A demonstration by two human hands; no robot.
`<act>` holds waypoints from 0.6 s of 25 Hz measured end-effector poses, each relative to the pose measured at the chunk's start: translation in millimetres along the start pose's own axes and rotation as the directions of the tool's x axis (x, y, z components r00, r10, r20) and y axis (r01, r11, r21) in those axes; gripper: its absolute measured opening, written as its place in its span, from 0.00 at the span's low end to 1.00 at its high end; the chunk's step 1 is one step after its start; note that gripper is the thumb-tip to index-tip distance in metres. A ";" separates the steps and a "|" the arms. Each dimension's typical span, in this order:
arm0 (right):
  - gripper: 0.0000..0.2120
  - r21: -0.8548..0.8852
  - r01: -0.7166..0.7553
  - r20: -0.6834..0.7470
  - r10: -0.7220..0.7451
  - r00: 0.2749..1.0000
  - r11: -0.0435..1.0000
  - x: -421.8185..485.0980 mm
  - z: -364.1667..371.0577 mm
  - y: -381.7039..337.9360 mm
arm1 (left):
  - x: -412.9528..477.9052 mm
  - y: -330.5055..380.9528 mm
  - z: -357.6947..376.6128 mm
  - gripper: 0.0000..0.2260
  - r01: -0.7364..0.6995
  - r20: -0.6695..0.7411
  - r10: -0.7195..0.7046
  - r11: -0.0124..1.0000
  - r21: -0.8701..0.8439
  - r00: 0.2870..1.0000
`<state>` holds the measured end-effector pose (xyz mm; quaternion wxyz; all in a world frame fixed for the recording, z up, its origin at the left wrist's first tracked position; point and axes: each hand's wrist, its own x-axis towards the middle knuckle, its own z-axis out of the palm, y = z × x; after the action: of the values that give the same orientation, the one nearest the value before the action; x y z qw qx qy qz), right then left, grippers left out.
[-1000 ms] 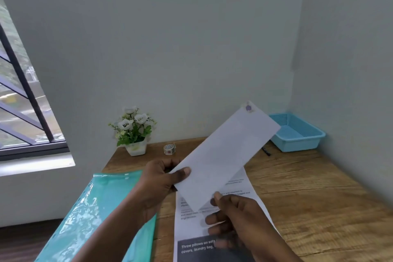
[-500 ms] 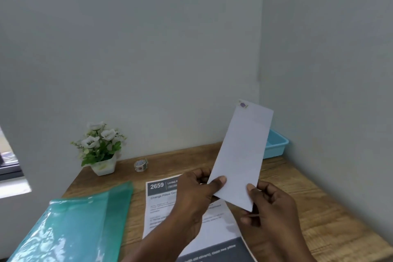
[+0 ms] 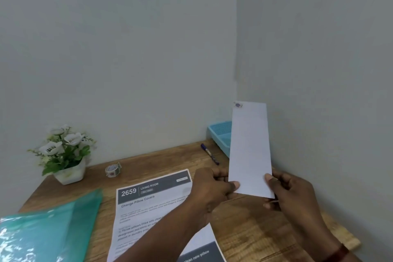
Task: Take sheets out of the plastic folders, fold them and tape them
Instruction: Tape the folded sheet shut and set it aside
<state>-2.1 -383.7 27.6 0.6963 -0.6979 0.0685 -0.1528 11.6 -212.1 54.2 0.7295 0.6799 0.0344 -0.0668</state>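
Observation:
A folded white sheet [image 3: 249,147] stands upright in the air at the right, with a small patterned tape piece at its top left corner. My left hand [image 3: 212,189] pinches its lower left corner and my right hand [image 3: 291,193] pinches its lower right corner. Flat on the wooden table [image 3: 251,227] lies a printed sheet [image 3: 148,202] headed "2659 Living Room", partly under my left forearm. A teal plastic folder [image 3: 49,234] lies at the lower left. A small roll of patterned tape [image 3: 113,169] sits near the back wall.
A potted white-flower plant [image 3: 63,155] stands at the back left. A blue pen [image 3: 209,153] lies next to a light blue plastic basket [image 3: 221,134] in the back right corner, partly hidden by the folded sheet. Walls close the table at the back and right.
The folded sheet has turned from slanted to upright and shifted right toward the basket. Both hands moved right with it. The view has swung right, and the window is out of sight.

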 end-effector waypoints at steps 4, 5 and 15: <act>0.09 -0.114 0.034 -0.056 -0.040 0.998 0.993 46.3 -5.7 -1.0 | 31.5 5.3 19.5 0.15 0.008 -0.050 -0.008 1.000 -0.002 0.999; 0.10 -0.137 0.035 -0.058 -0.044 0.997 0.990 58.1 -5.2 -1.7 | 40.5 6.1 23.7 0.16 0.008 -0.072 -0.009 1.000 -0.012 0.997; 0.05 -0.306 0.061 -0.063 -0.084 0.994 0.950 145.1 11.5 -8.2 | 108.6 14.5 47.6 0.21 0.023 -0.205 -0.047 0.993 -0.115 0.978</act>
<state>137.4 -417.4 53.1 0.5718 -0.7924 0.0914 -0.1920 119.2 -264.2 56.6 0.7575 0.6406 0.1260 -0.0063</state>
